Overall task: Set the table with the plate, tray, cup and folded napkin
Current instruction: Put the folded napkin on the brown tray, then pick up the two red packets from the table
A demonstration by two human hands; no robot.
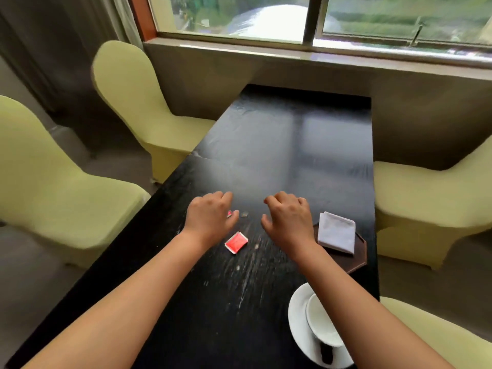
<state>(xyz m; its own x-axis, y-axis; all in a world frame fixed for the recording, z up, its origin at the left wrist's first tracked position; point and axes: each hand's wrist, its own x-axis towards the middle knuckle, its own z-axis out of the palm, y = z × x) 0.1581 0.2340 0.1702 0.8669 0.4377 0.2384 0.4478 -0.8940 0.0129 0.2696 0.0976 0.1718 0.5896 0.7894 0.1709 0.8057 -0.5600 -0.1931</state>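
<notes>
White folded napkin [336, 232] lies on dark tray [359, 258]; both hands loosely curled, empty.

Hands [250, 217] over black table [279, 145], napkin [336, 231] on tray [359, 258]

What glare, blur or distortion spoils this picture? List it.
Head view: window blown out white; its glare sheens the far table; motion blur smears the tabletop grain near the hands and softens the folded napkin; wide-angle lens bows the chairs at the edges.
</notes>
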